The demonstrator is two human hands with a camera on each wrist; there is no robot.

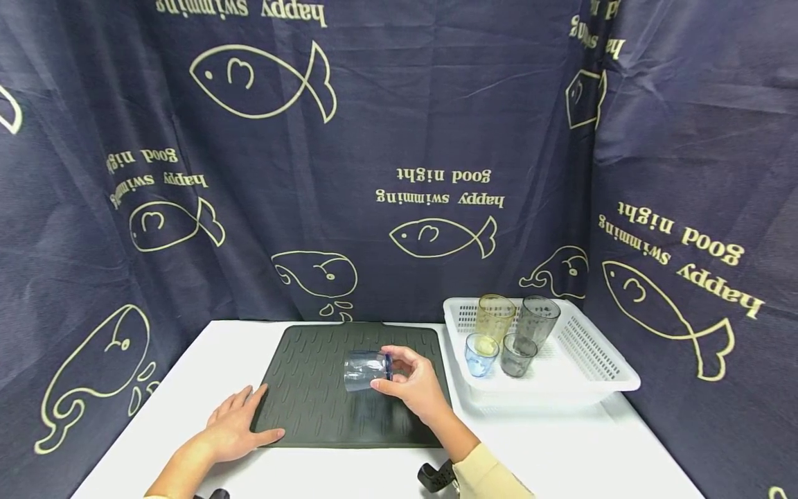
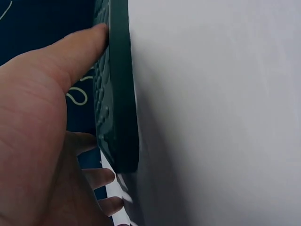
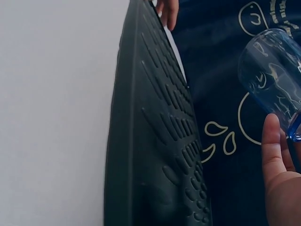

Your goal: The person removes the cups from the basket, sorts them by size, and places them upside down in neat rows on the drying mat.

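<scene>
One bluish glass [image 1: 366, 371] is gripped by the right hand [image 1: 420, 389], between thumb and curled fingers at its blue-edged end, and is held sideways above one dark mat [image 1: 312, 388]. Four more, making five, are stood in one white basket [image 1: 601, 346]: a tall yellow glass [image 1: 495, 317], a tall grey glass [image 1: 537, 322], a small blue glass [image 1: 480, 362] and a small grey glass [image 1: 517, 359]. By the left hand [image 1: 233, 426] nothing is gripped; its spread fingers are laid at the mat's left edge. The basket is placed just beside the right edge; along the front edge, white table [image 1: 561, 443] is seen. The mat is ridged, the basket walls perforated.
</scene>
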